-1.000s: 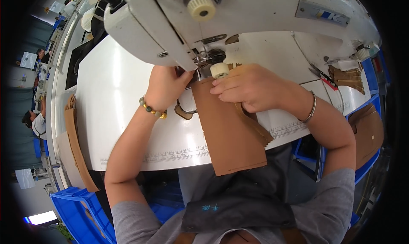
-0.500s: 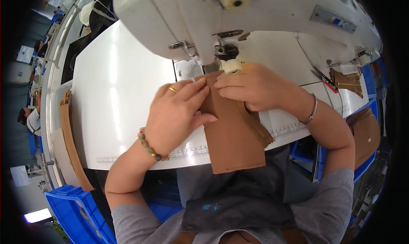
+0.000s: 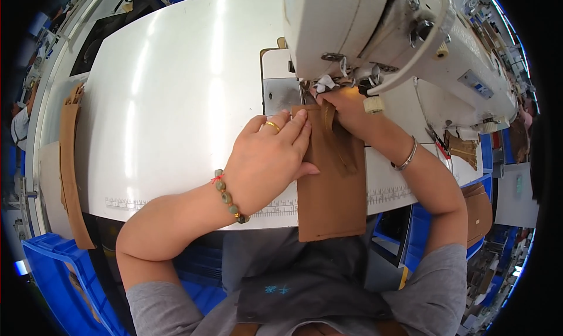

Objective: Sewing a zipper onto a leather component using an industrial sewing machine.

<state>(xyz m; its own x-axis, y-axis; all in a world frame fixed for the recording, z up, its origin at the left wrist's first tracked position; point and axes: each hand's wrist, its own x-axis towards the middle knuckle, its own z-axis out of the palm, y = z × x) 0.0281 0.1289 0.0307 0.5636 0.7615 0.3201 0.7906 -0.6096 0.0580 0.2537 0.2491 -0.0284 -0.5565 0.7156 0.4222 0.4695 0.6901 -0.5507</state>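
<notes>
A brown fabric piece point(image 3: 331, 201) lies on the white sewing table point(image 3: 176, 101), its lower end hanging over the front edge. My left hand point(image 3: 270, 157) presses flat on the fabric's left edge, fingers together, with a ring and a bead bracelet. My right hand point(image 3: 346, 110) rests on the fabric's top right, fingertips close to the presser foot point(image 3: 321, 85) of the white sewing machine point(image 3: 387, 36). A narrow brown strip point(image 3: 340, 145) lies along the fabric under my right hand.
More brown pieces hang at the table's left edge point(image 3: 69, 160) and sit in piles at the right point(image 3: 469, 148). Blue crates point(image 3: 53, 277) stand on the floor at lower left. A printed ruler point(image 3: 129, 204) runs along the table's front edge.
My left hand came down from the needle area and now lies flat on the fabric. My head has shifted, so the machine sits further right in view.
</notes>
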